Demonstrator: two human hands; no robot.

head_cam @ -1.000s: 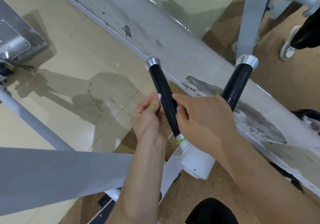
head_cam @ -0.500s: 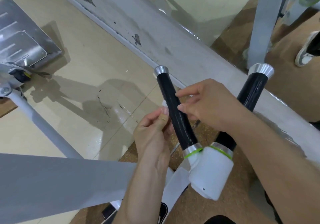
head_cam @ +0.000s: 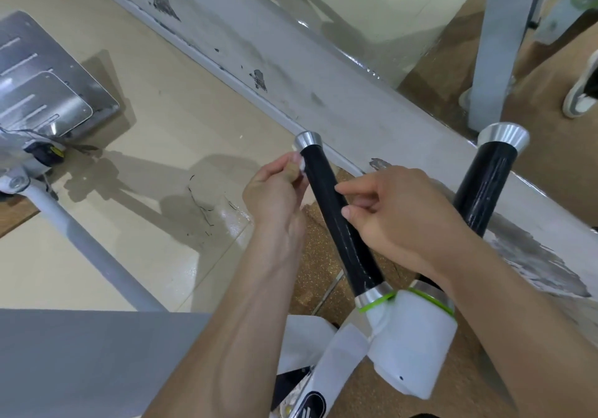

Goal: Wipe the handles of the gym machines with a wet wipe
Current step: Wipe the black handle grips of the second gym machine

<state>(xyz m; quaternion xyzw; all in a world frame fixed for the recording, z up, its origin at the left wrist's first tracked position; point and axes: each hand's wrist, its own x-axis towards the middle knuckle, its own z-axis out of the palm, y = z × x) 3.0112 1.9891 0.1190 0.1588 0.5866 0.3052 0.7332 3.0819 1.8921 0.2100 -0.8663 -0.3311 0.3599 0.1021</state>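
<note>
the left hand is pinching a small white wet wipe against the near handle, just under its silver end cap. the right hand is grasping the grip's middle, fingers curled around it. wiping looks underway; next likely calls for sliding the wipe down toward the green-ringed collar, then the far handle.

Below and left of the fingers, a glossy beige tiled floor is seen, cracked in one spot. Directly under the fingers, speckled brown cork matting is laid. A grey metal footplate rests on the tiles far left, and a white shoe stands on matting far right.
</note>
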